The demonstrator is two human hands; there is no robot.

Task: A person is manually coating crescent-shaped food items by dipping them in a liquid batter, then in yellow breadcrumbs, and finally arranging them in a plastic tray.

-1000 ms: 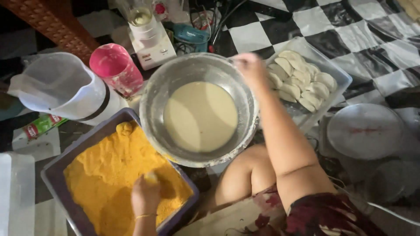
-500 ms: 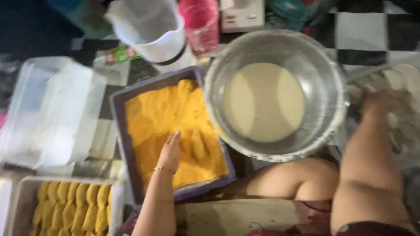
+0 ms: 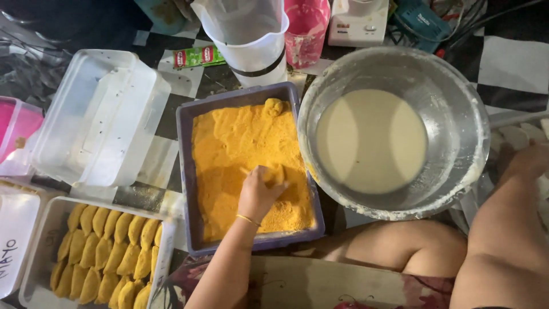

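My left hand (image 3: 258, 193) is down in a purple tray (image 3: 186, 171) filled with orange breadcrumbs (image 3: 237, 143). Its fingers curl around a crumb-coated piece (image 3: 276, 173) lying in the crumbs. Right of the tray stands a large metal bowl (image 3: 457, 114) holding pale batter (image 3: 372, 140). My right hand (image 3: 529, 161) reaches past the bowl's right side to pale dough pieces (image 3: 517, 137) at the frame edge; its fingers are dim and partly cut off. A clear container (image 3: 43, 240) at the lower left holds several rows of coated yellow pieces (image 3: 108, 252).
An upturned clear plastic tub (image 3: 97, 117) lies left of the tray. Behind are a white jug (image 3: 251, 40), a pink cup (image 3: 306, 28), a blender base (image 3: 357, 23) and a green packet (image 3: 197, 56). My bare knees (image 3: 400, 249) rest below the bowl on the checkered floor.
My left hand went from lying flat on the crumbs to curling around a piece in them. The view swung left, bringing the container of coated pieces into sight.
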